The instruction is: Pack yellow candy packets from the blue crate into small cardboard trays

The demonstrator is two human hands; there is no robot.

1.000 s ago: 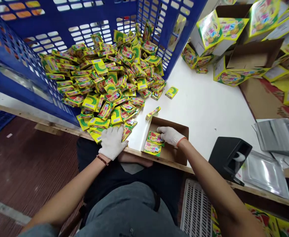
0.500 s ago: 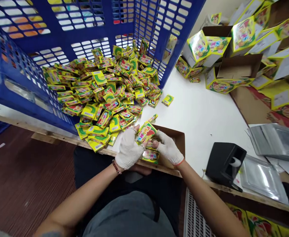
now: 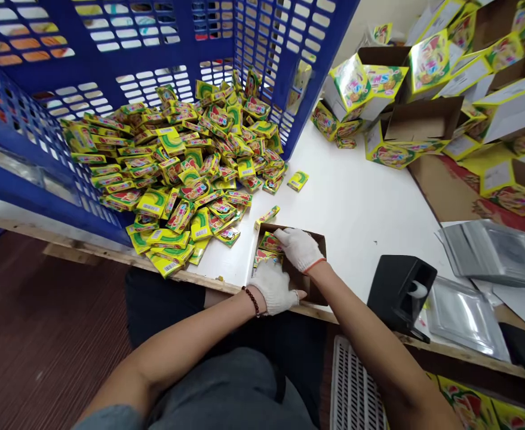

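Both my hands wear white knitted gloves and are at an open cardboard box [image 3: 316, 243] near the table's front edge. My left hand [image 3: 273, 286] reaches over its near left part, thumb stretched out to the right, other fingertips partly hidden. At the far side, my right hand [image 3: 300, 248] has its fingers stretched leftward, touching a small yellow-green packet [image 3: 271, 242] in the box. Another packet [image 3: 266, 257] lies beside it, close to my left fingers. A narrow packet [image 3: 267, 216] rests just outside the box's far left corner.
A tipped blue crate [image 3: 154, 54] spills a heap of small packets [image 3: 190, 173] to the left. One loose packet [image 3: 298, 180] lies on the white table [image 3: 347, 209]. Open printed cartons [image 3: 414, 131] pile up at the right, with a black tape dispenser [image 3: 401, 292] and clear plastic trays [image 3: 468, 316].
The packet between my hands has gone down into the box and left my left hand. My left hand moved right and lower; my right hand moved to the box's far side. The view shifted slightly.
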